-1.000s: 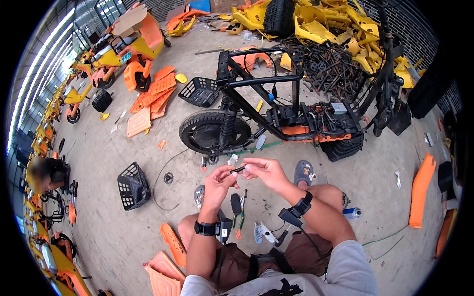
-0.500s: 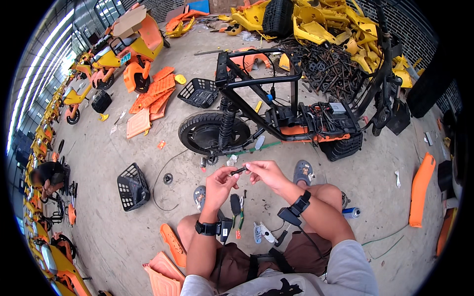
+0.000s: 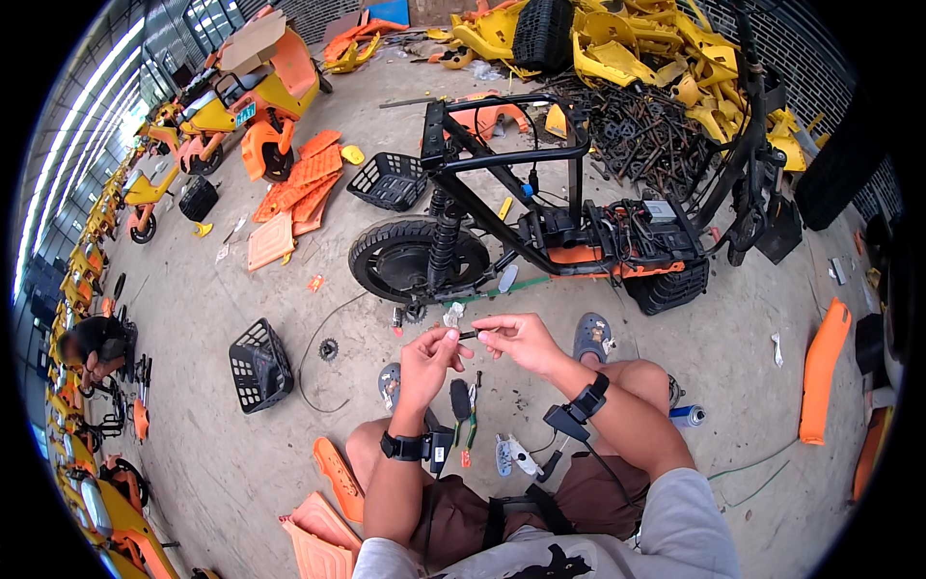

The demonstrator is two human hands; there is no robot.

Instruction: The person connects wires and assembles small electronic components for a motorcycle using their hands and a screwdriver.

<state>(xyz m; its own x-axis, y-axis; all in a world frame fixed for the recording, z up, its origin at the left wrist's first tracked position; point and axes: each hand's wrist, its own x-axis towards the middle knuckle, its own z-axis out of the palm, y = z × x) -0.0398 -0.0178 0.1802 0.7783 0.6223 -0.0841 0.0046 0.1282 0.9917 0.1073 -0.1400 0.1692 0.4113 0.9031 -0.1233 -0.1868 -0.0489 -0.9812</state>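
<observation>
Between my two hands is a small dark cylindrical part, roughly level. My left hand pinches its left end with the thumb and fingers. The fingers of my right hand are closed about its right end. The part is too small to name its kind. Both hands are raised above the floor in front of my knees. Just beyond them stands a stripped electric scooter frame with a black rear wheel and a coil shock absorber.
Below my hands lie green-handled pliers. A black basket and a sprocket are on the left, a spray can on the right. Yellow panels are heaped at the back. A person crouches far left.
The dark part has turned from a slant to nearly level between my fingers. My right fingers have shifted slightly on its end; both arms stay almost still.
</observation>
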